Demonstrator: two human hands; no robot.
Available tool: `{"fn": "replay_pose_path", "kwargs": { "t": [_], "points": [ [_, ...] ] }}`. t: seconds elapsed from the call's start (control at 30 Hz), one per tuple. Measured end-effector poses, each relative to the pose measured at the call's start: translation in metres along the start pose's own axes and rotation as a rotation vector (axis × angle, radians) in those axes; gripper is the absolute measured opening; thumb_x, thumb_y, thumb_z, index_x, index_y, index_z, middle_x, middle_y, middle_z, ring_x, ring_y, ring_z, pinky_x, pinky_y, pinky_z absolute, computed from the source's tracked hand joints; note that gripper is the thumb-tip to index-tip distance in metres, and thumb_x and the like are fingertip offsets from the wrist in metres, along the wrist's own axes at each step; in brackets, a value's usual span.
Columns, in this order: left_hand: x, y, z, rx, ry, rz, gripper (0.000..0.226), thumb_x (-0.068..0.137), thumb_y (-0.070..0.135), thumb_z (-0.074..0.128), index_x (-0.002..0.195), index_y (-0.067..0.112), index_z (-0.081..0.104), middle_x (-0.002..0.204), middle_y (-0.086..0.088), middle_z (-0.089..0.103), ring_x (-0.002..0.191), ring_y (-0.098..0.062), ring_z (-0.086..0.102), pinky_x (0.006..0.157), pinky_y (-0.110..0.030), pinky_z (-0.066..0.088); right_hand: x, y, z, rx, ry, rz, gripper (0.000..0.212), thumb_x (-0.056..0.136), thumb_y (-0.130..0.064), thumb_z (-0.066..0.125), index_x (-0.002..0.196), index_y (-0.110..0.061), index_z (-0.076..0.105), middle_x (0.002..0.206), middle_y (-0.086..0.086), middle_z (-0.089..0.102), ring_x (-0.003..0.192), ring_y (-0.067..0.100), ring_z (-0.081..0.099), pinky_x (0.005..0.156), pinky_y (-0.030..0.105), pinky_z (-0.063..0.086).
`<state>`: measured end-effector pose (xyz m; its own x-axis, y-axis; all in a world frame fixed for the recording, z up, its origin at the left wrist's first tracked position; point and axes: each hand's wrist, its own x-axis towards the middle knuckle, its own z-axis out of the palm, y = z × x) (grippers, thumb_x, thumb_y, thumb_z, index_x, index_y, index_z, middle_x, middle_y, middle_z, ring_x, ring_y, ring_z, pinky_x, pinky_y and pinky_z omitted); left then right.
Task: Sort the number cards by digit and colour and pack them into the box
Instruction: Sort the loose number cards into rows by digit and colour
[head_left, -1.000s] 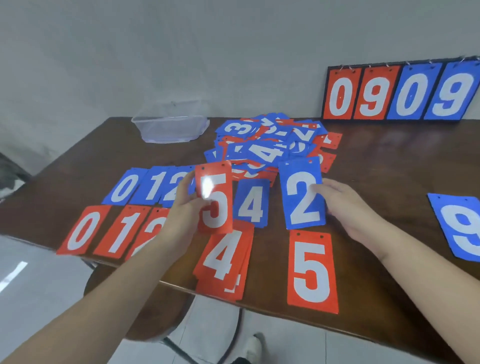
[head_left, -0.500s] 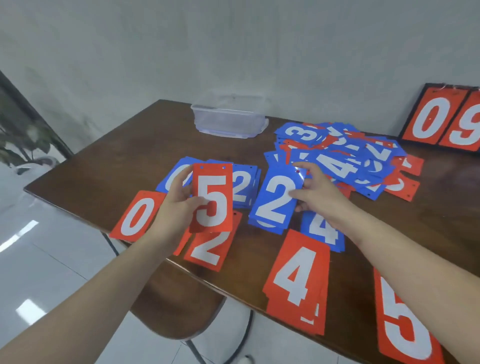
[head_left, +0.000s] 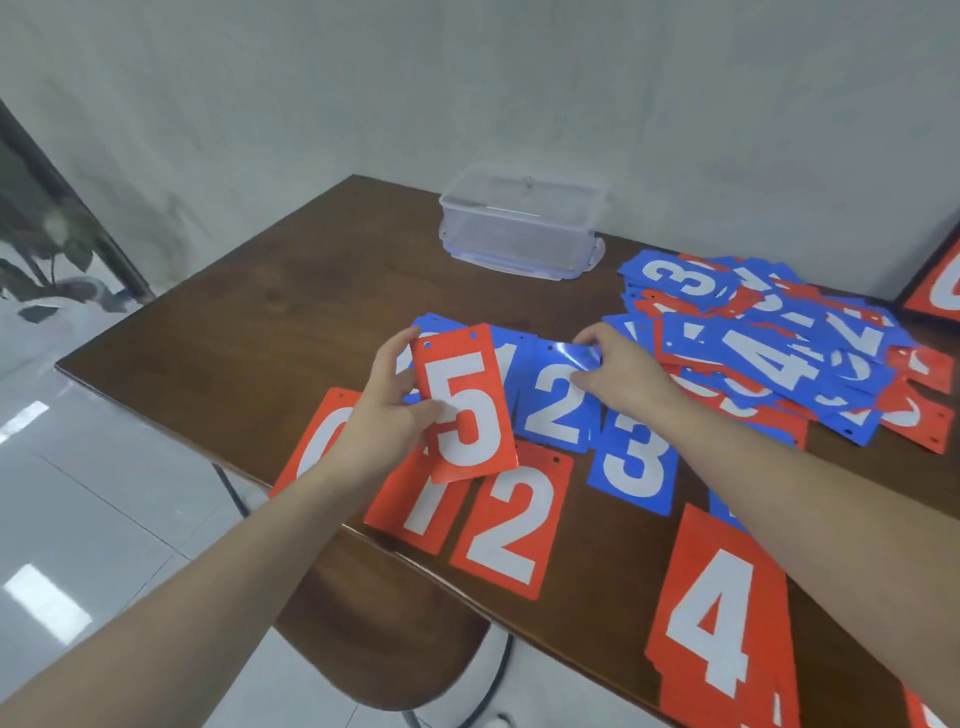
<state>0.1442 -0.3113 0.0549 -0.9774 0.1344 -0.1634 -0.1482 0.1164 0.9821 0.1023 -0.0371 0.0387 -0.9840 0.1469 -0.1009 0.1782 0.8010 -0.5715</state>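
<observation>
left hand (head_left: 382, 415) gripping red 5 card (head_left: 464, 402), long axis upright, above red 1 card (head_left: 415, 512) | right hand (head_left: 623, 374) fingers pinching blue 2 card (head_left: 558, 402) top edge, lying flat just right of red 5 card | box (head_left: 519, 228) sitting well behind

Both forearms reach forward: the left hand (head_left: 382, 415) grips a raised card, thumb across its face, while the right hand (head_left: 621, 371) pinches another card's top edge

- A white "5" is shown on the red card (head_left: 466, 402) held up by the left hand (head_left: 382, 415).
- "1" (head_left: 423, 506), "2" (head_left: 511, 522) and "4" (head_left: 719, 618) are printed on red cards lying on the table.
- "2" (head_left: 558, 402) and "3" (head_left: 635, 456) are printed on blue cards.
- "3" (head_left: 675, 276) and "4" (head_left: 763, 358) are read on blue cards in the loose pile.
</observation>
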Motion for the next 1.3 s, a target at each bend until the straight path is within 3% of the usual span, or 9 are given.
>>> {"fn": "replay_pose_path", "kwargs": {
  "t": [0.1, 0.2, 0.4, 0.6, 0.73, 0.83, 0.97, 1.17, 1.3],
  "points": [
    [0.002, 0.001, -0.001, 0.036, -0.035, 0.015, 0.073, 0.091, -0.002, 0.066, 0.141, 0.045, 0.038, 0.107, 0.012, 0.074, 0.101, -0.023, 0.072, 0.091, -0.057, 0.057, 0.006, 0.005, 0.004, -0.236, 0.104, -0.046, 0.046, 0.089, -0.034, 0.072, 0.132, -0.030, 0.054, 0.136, -0.001, 0.053, 0.128, 0.026, 0.043, 0.104, 0.041, 0.041],
    [0.003, 0.004, 0.004, 0.048, -0.056, 0.037, 0.063, 0.095, -0.001, 0.061, 0.134, 0.044, 0.041, 0.097, 0.014, 0.076, 0.096, -0.020, 0.074, 0.089, -0.049, 0.059, 0.004, 0.004, -0.001, -0.208, 0.163, -0.080, 0.048, 0.089, -0.032, 0.071, 0.134, -0.031, 0.053, 0.145, -0.001, 0.047, 0.134, 0.027, 0.038, 0.112, 0.047, 0.035],
    [-0.008, 0.009, 0.046, 0.029, -0.194, 0.022, 0.053, 0.097, 0.003, 0.060, 0.133, 0.040, 0.050, 0.096, 0.002, 0.077, 0.091, -0.016, 0.074, 0.075, -0.033, 0.060, -0.040, 0.046, -0.032, -0.004, 0.290, -0.056, 0.034, 0.093, -0.024, 0.063, 0.127, -0.024, 0.060, 0.131, -0.001, 0.058, 0.125, 0.026, 0.046, 0.103, 0.037, 0.037],
    [-0.035, 0.022, 0.130, 0.072, -0.452, -0.002, 0.040, 0.097, 0.003, 0.061, 0.126, 0.030, 0.055, 0.103, -0.009, 0.075, 0.098, -0.026, 0.073, 0.085, -0.039, 0.060, -0.101, 0.117, -0.094, 0.099, 0.430, -0.006, 0.026, 0.092, -0.019, 0.063, 0.118, -0.024, 0.062, 0.119, -0.004, 0.062, 0.115, 0.022, 0.054, 0.101, 0.042, 0.046],
    [-0.058, 0.030, 0.197, 0.129, -0.573, 0.000, 0.033, 0.096, -0.002, 0.061, 0.118, 0.021, 0.053, 0.107, -0.010, 0.070, 0.097, -0.021, 0.073, 0.077, -0.037, 0.063, -0.152, 0.172, -0.129, 0.149, 0.516, 0.084, 0.023, 0.088, -0.021, 0.061, 0.109, -0.031, 0.062, 0.108, -0.009, 0.064, 0.097, 0.019, 0.060, 0.093, 0.041, 0.051],
    [-0.078, 0.030, 0.247, 0.184, -0.662, 0.028, 0.036, 0.095, -0.006, 0.059, 0.121, 0.016, 0.049, 0.110, -0.017, 0.068, 0.084, -0.020, 0.072, 0.069, -0.033, 0.063, -0.191, 0.214, -0.147, 0.167, 0.546, 0.140, 0.022, 0.089, -0.019, 0.063, 0.104, -0.034, 0.060, 0.097, -0.010, 0.061, 0.082, 0.009, 0.056, 0.088, 0.035, 0.051],
    [-0.102, 0.025, 0.304, 0.305, -0.758, 0.095, 0.051, 0.094, -0.005, 0.060, 0.134, 0.025, 0.051, 0.109, -0.009, 0.068, 0.078, -0.013, 0.071, 0.066, -0.027, 0.060, -0.235, 0.260, -0.161, 0.199, 0.568, 0.203, 0.020, 0.091, -0.020, 0.063, 0.103, -0.036, 0.059, 0.106, -0.006, 0.064, 0.086, 0.009, 0.057, 0.090, 0.032, 0.050],
    [-0.113, 0.012, 0.351, 0.592, -0.758, 0.198, 0.040, 0.094, 0.008, 0.065, 0.125, 0.032, 0.057, 0.102, 0.008, 0.071, 0.087, -0.007, 0.072, 0.074, -0.024, 0.061, -0.265, 0.295, -0.170, 0.250, 0.555, 0.216, 0.019, 0.093, -0.018, 0.061, 0.105, -0.033, 0.061, 0.109, -0.007, 0.064, 0.090, 0.010, 0.058, 0.084, 0.024, 0.045],
    [-0.116, 0.002, 0.362, 1.078, -0.616, 0.492, 0.039, 0.090, 0.024, 0.069, 0.125, 0.038, 0.059, 0.111, 0.016, 0.062, 0.107, -0.011, 0.058, 0.091, -0.030, 0.051, -0.262, 0.307, -0.173, 0.258, 0.511, 0.185, 0.018, 0.093, -0.020, 0.061, 0.105, -0.034, 0.061, 0.109, -0.007, 0.063, 0.094, 0.012, 0.060, 0.088, 0.027, 0.048]
  ]
}}
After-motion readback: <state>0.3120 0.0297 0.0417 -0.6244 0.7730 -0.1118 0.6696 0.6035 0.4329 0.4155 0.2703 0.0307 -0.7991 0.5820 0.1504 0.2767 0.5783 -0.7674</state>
